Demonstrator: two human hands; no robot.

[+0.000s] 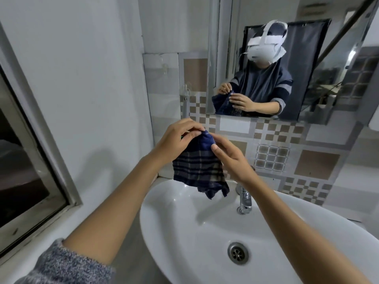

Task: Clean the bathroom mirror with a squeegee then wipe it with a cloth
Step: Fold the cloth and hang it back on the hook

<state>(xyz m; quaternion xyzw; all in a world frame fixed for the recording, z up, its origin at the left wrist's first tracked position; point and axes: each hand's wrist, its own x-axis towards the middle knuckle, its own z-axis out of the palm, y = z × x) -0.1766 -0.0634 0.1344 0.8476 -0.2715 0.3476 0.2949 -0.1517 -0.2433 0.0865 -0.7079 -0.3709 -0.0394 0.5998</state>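
A dark blue plaid cloth (198, 171) hangs in the air above the back of the sink. My left hand (178, 138) pinches its top edge from the left, and my right hand (231, 158) grips the same bunched top from the right. The mirror (338, 78) is fixed to the wall above and behind, to the upper right of my hands, and it reflects a person holding the cloth. No squeegee is in view.
A white sink (174, 218) lies below the cloth, with a chrome tap (245, 198) at its back and a drain (238, 253) in its bowl. Checkered tiles (287, 152) cover the wall under the mirror. A window frame (41, 152) runs along the left wall.
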